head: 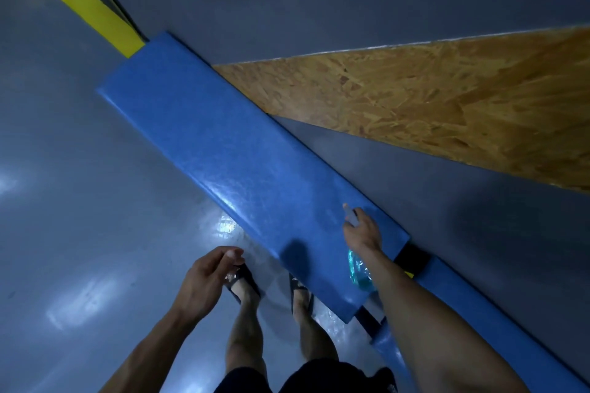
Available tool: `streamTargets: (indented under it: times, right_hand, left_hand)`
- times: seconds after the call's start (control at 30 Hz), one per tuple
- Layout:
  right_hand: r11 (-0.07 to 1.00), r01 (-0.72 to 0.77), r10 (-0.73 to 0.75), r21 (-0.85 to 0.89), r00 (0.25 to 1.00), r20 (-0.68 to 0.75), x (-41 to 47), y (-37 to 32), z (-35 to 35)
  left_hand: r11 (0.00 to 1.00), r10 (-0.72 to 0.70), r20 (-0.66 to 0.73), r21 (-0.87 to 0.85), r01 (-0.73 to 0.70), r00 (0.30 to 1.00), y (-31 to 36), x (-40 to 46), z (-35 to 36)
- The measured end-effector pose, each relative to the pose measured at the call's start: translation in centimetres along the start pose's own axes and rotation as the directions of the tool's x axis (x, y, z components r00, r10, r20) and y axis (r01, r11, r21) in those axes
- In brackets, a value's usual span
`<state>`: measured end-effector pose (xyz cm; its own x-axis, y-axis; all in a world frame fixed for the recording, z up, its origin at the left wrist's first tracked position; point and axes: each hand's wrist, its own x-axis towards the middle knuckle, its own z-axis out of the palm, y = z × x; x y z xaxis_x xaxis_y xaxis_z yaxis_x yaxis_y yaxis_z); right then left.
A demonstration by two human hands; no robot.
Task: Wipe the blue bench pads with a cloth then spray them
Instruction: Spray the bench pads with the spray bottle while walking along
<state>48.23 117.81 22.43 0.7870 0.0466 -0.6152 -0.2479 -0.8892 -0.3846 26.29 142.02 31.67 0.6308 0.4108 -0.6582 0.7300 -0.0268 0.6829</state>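
Spraying a long blue vinyl bench pad, seen from above on a glossy grey floor.

Pad running diagonally beside a tan chipboard panel, a second blue pad below right. Right hand wrapped around a clear spray bottle of teal liquid, nozzle aimed up the pad. Left hand loosely curled, apparently empty; no cloth visible. Best done in overlapping passes, nozzle held just above the surface.

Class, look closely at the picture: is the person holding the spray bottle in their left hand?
No. The right hand grips the spray bottle over the blue bench pad, while the left hand hangs beside it with loosely curled fingers.
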Motion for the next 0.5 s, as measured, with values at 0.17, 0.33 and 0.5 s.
streamTargets:
  times: [0.17,0.33,0.5]
  right_hand:
    - [0.996,-0.065,0.063,-0.056,0.997,-0.033,0.5,-1.7,-0.3]
    - [0.997,-0.008,0.012,-0.082,0.999,0.046,-1.4,-2.9,3.2]
    - [0.995,0.074,-0.060,-0.062,0.978,0.199,-4.9,-5.2,8.9]
  left_hand:
    - [1.000,0.000,0.019,-0.015,0.000,1.000,0.0,0.8,-1.9]
    - [0.999,0.003,0.032,-0.033,-0.002,0.999,0.2,1.9,-4.3]
    - [0.999,0.007,0.042,-0.050,-0.004,0.999,0.0,3.1,-7.2]
